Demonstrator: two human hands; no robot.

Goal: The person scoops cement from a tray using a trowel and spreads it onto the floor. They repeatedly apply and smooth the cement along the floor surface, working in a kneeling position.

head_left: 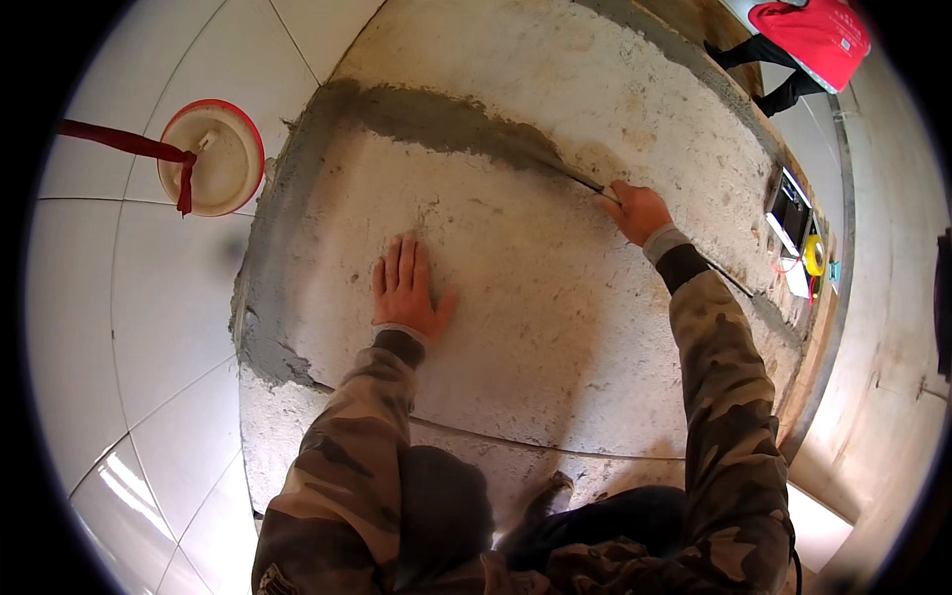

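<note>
My right hand [638, 210] grips the handle of a slim trowel [585, 181]. Its narrow blade points left and meets the end of a wet grey mortar band [436, 117], which fills the joint between pale concrete slabs. To the left, my left hand [409, 288] lies flat on the near slab [506, 268], fingers stretched out and holding nothing. More mortar [263, 288] runs along the slab's left edge. On the right, past my right wrist, a dark open stretch of the joint [729, 276] shows. The trowel's blade is seen nearly edge-on.
A pale bucket [233, 183] with a red rim and a red strap stands by the white tiles [74, 297]. A person in red [813, 45] is at the upper right. Along the right edge are a black-and-white case [790, 211] and a yellow roll [814, 256].
</note>
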